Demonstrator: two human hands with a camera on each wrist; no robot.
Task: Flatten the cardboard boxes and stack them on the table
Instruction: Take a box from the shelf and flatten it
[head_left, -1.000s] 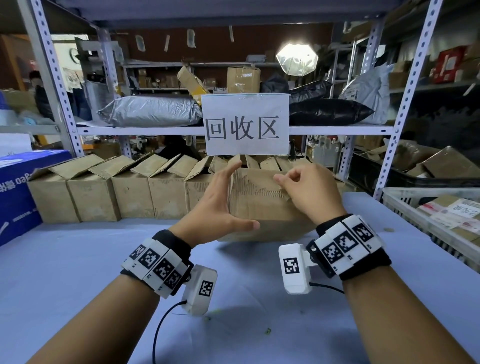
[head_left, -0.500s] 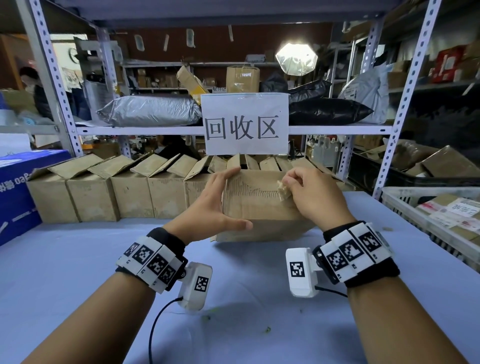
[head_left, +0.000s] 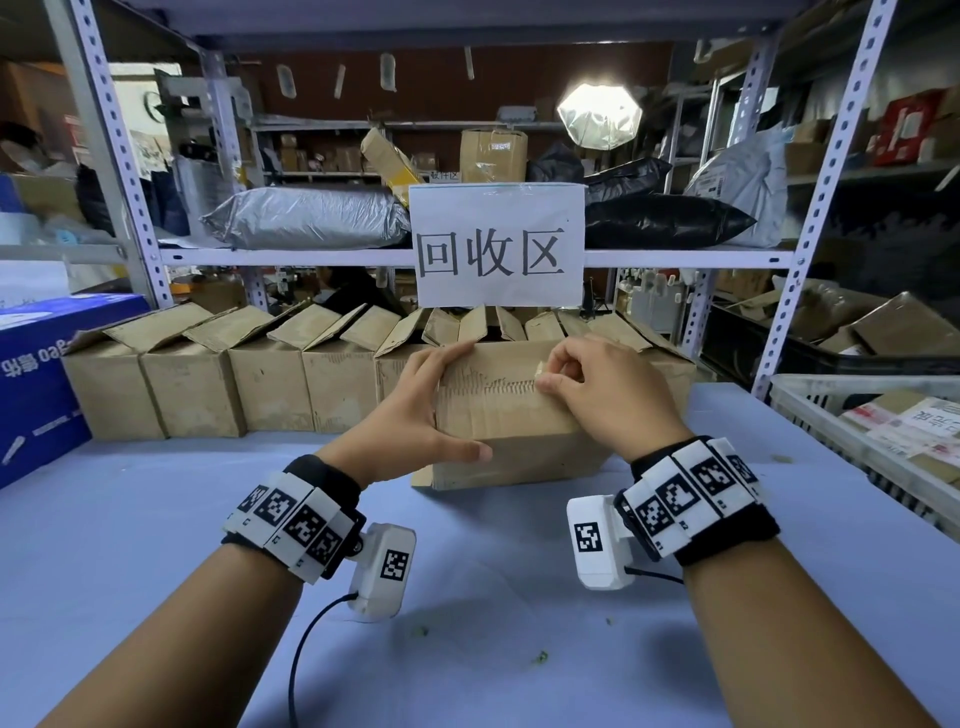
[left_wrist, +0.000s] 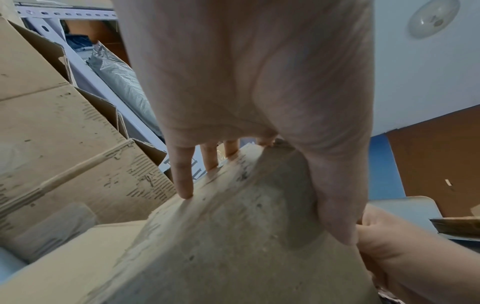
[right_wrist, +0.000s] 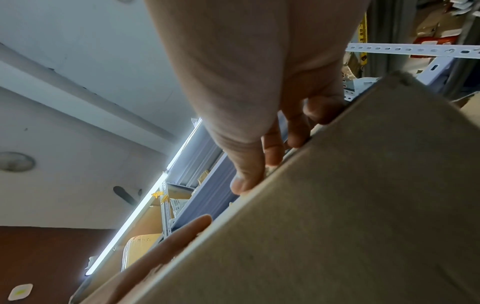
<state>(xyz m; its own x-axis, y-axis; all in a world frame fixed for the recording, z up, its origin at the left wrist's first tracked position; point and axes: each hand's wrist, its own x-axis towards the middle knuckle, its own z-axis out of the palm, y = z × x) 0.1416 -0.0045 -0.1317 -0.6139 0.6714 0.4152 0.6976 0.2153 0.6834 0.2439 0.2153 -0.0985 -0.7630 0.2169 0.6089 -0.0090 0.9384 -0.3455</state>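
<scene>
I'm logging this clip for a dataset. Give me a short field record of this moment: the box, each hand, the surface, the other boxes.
box in work: cardboard box, closed, standing on the table
left hand: left hand braces the box's left side, fingers straight
right hand: right hand pinches a tape strip on the box top
surface: blue table
other boxes: row of open boxes behind, none flattened
</scene>
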